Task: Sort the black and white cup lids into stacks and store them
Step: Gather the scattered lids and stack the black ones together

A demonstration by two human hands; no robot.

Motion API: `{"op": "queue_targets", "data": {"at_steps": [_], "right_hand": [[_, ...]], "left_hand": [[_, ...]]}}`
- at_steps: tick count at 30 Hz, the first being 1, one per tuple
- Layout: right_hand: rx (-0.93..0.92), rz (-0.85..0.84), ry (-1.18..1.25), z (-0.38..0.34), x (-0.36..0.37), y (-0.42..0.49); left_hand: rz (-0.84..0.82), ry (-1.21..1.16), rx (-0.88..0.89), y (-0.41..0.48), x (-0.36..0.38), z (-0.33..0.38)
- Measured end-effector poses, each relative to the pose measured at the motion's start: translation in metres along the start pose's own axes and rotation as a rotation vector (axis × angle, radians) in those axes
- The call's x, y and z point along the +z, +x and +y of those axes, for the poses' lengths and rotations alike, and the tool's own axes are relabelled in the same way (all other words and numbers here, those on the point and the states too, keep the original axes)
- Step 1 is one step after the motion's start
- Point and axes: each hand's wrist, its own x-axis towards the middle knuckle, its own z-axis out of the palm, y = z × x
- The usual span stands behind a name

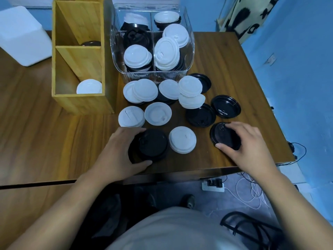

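My left hand [117, 152] grips a small stack of black lids [151, 144] near the table's front edge. My right hand [250, 147] closes over a single black lid [222, 135] lying on the table to the right. Between the two hands rests a white lid [182, 139]. Farther back lie several loose white lids [145, 90] and black lids [225, 106]. A clear bin [189, 56] holds mixed black and white lids. The wooden organizer [79, 100] has white lids [89, 86] in its near compartment and a black lid [91, 43] in the far one.
A white box [23, 37] sits at the back left of the wooden table [45, 132]. The table's right edge drops to a blue wall. Below the front edge are a power strip [213, 185], cables and a black chair frame [252, 230].
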Motion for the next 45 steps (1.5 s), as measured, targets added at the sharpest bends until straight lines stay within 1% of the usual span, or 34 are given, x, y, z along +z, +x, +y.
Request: {"op": "queue_targets", "data": {"at_steps": [3, 5, 7, 10, 13, 16, 24, 29, 34, 42, 45], "right_hand": [[0.019, 0.078, 0.147, -0.011, -0.008, -0.001], [-0.098, 0.098, 0.237, -0.029, -0.011, 0.002], [-0.281, 0.068, 0.268, -0.052, -0.012, 0.006], [-0.472, -0.090, 0.305, -0.089, -0.001, 0.018], [-0.543, -0.283, 0.239, -0.117, 0.017, 0.031], [-0.590, -0.351, 0.123, -0.130, 0.032, 0.040], [-0.605, -0.417, 0.089, -0.131, 0.037, 0.042], [-0.619, -0.430, 0.092, -0.134, 0.039, 0.037], [-0.542, -0.360, 0.164, -0.136, 0.045, 0.033], [-0.483, -0.386, 0.193, -0.134, 0.048, 0.033], [-0.456, -0.387, 0.195, -0.136, 0.047, 0.036]], "left_hand": [[-0.012, 0.023, 0.014, -0.001, -0.001, -0.002], [-0.028, 0.060, 0.015, -0.002, -0.002, -0.005], [-0.041, 0.084, 0.025, 0.002, 0.000, -0.003], [-0.039, 0.102, 0.026, 0.004, 0.002, -0.003], [-0.022, 0.115, 0.038, 0.004, 0.002, -0.005], [0.001, 0.119, 0.046, 0.004, 0.003, -0.005], [-0.043, 0.055, -0.003, 0.003, 0.000, -0.004], [-0.037, 0.088, 0.033, 0.002, 0.000, -0.005], [-0.044, 0.128, 0.040, 0.003, 0.002, -0.007], [-0.072, 0.170, 0.049, 0.002, 0.000, -0.006], [-0.055, 0.162, 0.044, 0.002, 0.001, -0.005]]}}
